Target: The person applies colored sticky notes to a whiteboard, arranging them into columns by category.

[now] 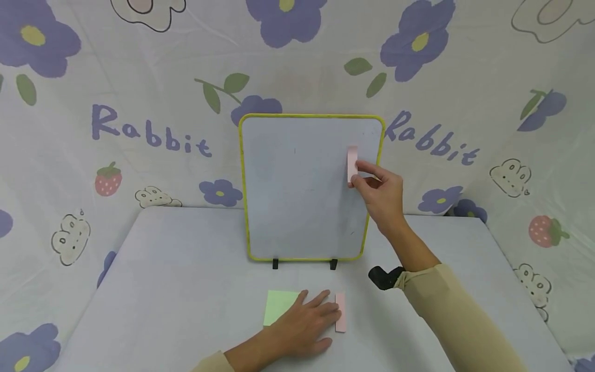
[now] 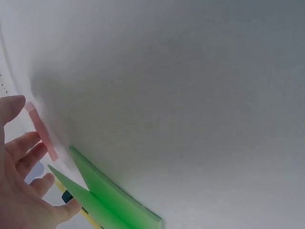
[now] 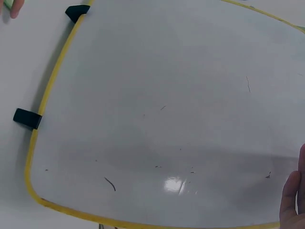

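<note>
My right hand [image 1: 383, 194] pinches a narrow pink sticky note [image 1: 352, 163] by its lower right edge, before the upper right part of a yellow-framed whiteboard [image 1: 302, 191]. Whether the note's top touches the board I cannot tell. On the table, my left hand [image 1: 307, 323] lies with fingers spread, its fingertips at the left side of a slim pink sticky-note pad [image 1: 341, 312]. Partly under that hand is a square green sticky-note pad [image 1: 279, 305]; the left wrist view shows its top sheet [image 2: 90, 200] tilted up from the rest. Only a few right fingers [image 3: 289, 195] appear in the right wrist view.
Two black feet [image 1: 275, 264] hold the whiteboard upright on the white table [image 1: 186, 279]. A black wrist device [image 1: 386, 278] sticks out from the right sleeve. Behind the table hangs a flower-printed cloth [image 1: 302, 67]. Small dark marks dot the board.
</note>
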Available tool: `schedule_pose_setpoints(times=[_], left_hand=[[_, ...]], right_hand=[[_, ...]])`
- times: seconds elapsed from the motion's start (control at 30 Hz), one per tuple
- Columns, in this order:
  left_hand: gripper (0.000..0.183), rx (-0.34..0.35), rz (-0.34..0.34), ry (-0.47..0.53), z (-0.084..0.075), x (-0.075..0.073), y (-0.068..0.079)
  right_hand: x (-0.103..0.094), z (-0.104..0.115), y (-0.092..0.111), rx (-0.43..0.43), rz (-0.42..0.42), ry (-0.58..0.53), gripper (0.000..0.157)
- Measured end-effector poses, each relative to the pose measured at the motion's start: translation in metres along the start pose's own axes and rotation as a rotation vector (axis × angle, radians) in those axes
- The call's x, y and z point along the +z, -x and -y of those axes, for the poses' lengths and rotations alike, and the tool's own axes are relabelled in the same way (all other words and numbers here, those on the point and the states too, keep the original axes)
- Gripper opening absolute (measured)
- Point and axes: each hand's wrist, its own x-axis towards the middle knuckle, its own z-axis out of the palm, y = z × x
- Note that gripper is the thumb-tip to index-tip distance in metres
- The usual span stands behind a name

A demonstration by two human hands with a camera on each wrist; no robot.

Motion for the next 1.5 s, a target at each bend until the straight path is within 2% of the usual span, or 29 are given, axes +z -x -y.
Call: schedule_pose_setpoints(times=[0.27, 0.43, 0.57, 0.63, 0.7, 0.8, 0.9, 1.07, 1.13, 1.17, 1.27, 1.4, 1.5], left_hand=[[0.041, -0.019, -0.005, 0.074, 0.0, -0.005, -0.005], [0.03, -0.005, -0.044, 0.133, 0.001, -0.011, -0.009], [0.026, 0.012, -0.035, 0.178, 0.005, -0.027, -0.014], [0.025, 0.017, -0.024, 0.208, 0.008, -0.039, -0.017], [0.023, 0.028, -0.047, 0.236, 0.013, -0.052, -0.022], [0.019, 0.059, -0.145, 0.247, 0.021, -0.079, -0.029], [0.017, 0.067, -0.295, 0.207, 0.032, -0.109, -0.036], [0.015, 0.001, -0.566, 0.106, 0.049, -0.157, -0.052], [0.017, -0.028, -0.647, 0.05, 0.056, -0.172, -0.06], [0.021, -0.05, -0.665, 0.013, 0.059, -0.18, -0.063], [0.035, -0.106, -0.643, -0.106, 0.066, -0.196, -0.073], [0.045, -0.156, -0.536, -0.246, 0.074, -0.208, -0.085], [0.048, -0.177, -0.47, -0.299, 0.079, -0.212, -0.092]], right_hand=[[-0.001, 0.002, -0.003, 0.019, 0.007, -0.021, 0.033], [0.0, 0.003, -0.004, 0.043, 0.011, -0.009, 0.034], [0.0, 0.003, -0.005, 0.052, 0.014, -0.003, 0.034], [0.0, 0.003, -0.006, 0.049, 0.016, -0.006, 0.034], [0.0, 0.002, -0.007, 0.043, 0.017, -0.007, 0.034], [0.0, 0.001, -0.008, 0.031, 0.016, -0.007, 0.034], [0.0, -0.001, -0.008, 0.015, 0.014, -0.003, 0.034], [-0.001, -0.001, -0.009, -0.007, 0.01, 0.008, 0.034], [-0.001, -0.002, -0.01, -0.014, 0.01, 0.01, 0.033], [-0.001, -0.002, -0.01, -0.018, 0.01, 0.007, 0.033], [-0.001, -0.003, -0.012, -0.035, 0.009, -0.007, 0.032], [0.001, 0.002, -0.011, -0.038, 0.013, 0.017, 0.033], [0.002, 0.004, -0.011, -0.035, 0.016, 0.041, 0.033]])
